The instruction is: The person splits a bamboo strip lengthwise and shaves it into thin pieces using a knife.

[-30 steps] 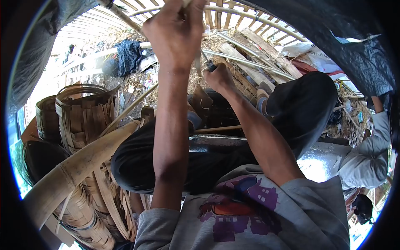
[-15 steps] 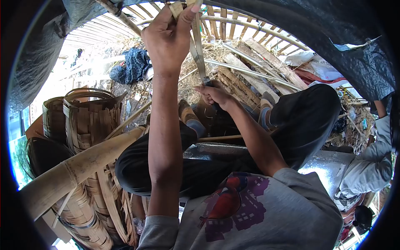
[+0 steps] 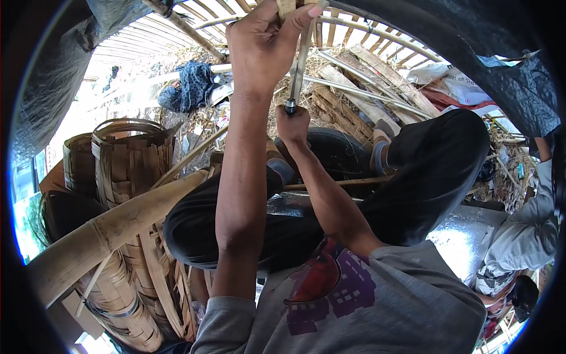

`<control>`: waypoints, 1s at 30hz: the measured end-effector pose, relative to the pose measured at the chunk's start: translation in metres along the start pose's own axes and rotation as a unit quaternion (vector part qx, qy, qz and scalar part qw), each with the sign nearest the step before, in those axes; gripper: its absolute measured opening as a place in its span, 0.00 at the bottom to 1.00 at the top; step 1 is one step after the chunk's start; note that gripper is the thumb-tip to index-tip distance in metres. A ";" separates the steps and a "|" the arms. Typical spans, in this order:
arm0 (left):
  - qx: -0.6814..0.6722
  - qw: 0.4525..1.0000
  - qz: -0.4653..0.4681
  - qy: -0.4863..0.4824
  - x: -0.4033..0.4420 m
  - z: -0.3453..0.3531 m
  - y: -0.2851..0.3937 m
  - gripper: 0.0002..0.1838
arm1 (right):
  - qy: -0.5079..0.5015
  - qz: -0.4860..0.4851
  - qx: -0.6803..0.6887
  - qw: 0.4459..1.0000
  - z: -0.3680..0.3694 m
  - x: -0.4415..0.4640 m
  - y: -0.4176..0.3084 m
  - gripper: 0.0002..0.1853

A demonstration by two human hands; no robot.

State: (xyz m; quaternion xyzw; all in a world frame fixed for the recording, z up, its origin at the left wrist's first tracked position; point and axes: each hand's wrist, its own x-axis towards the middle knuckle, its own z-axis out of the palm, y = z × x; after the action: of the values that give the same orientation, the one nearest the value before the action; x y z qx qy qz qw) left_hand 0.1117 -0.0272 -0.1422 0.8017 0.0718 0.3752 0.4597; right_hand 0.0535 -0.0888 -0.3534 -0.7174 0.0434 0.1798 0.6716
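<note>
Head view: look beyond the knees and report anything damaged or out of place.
The dark plastic sheet at upper right looks torn: light blue shows along a ragged edge. At upper left, a crumpled blue cloth lies on the littered ground, possibly dropped. I see no spill.

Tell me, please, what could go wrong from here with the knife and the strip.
The knife, held in the right hand, points toward the left hand; a slip might cut its fingers. The strip is pinched between thumb and fingers, so it might twist loose.
</note>
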 end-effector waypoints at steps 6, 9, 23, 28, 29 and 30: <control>-0.167 0.983 -0.077 -0.022 0.008 -0.017 0.008 0.08 | -0.190 0.032 -0.051 0.980 -0.058 0.007 -0.026 0.11; -0.016 1.000 -0.003 0.007 0.019 -0.026 0.013 0.08 | -0.165 -0.177 -0.176 0.954 -0.085 0.014 -0.045 0.15; 0.348 0.905 -0.011 -0.244 -0.014 -0.100 0.080 0.31 | -0.178 -0.194 -0.304 0.916 -0.124 0.040 -0.047 0.18; 0.253 0.950 -0.150 -0.107 -0.087 -0.176 0.129 0.23 | -0.194 -0.245 -0.258 0.914 -0.127 0.035 -0.143 0.21; 0.221 0.958 -0.173 -0.060 -0.108 -0.185 0.133 0.23 | -0.192 -0.261 -0.259 0.910 -0.130 0.031 -0.167 0.21; 0.188 0.962 -0.195 -0.011 -0.130 -0.192 0.135 0.23 | -0.190 -0.277 -0.260 0.905 -0.132 0.027 -0.190 0.21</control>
State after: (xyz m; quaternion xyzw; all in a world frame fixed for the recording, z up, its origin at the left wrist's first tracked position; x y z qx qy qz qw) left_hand -0.1396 -0.0323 -0.0483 0.8482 0.2914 0.2490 0.3657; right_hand 0.1626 -0.1949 -0.1775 -0.8018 -0.3339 0.1238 0.4799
